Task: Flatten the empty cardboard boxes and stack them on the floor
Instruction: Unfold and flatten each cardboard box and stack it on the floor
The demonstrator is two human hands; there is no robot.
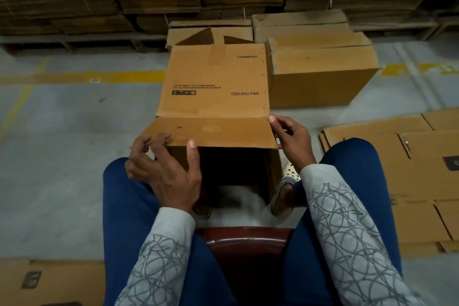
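Box (pixel 213 77) at mid-frame, not yet collapsed, with its near flap (pixel 211 131) held at both ends.

Lower left: one flattened carton (pixel 37 278) on the floor (pixel 62 156). Left hand (pixel 164 174) grips the flap's left corner, fingers curled over the edge and thumb on top. The box lies on its side in the centre, with the printed panel up and the open mouth facing us between the knees. Right hand (pixel 291 139) holds the flap's right end with bent fingers, index tip at the crease. We judge it to be light, empty corrugated board: stiff across panels, weak along the creases, not fragile. The staples (pixel 263 105) along the right seam could snag skin. We'd grip diagonally opposite corners and shear it flat, not press mid-panel. Upper right: unflattened boxes (pixel 320 74) waiting. Right edge: the flat stack (pixel 397 169) where we reckon this one goes.
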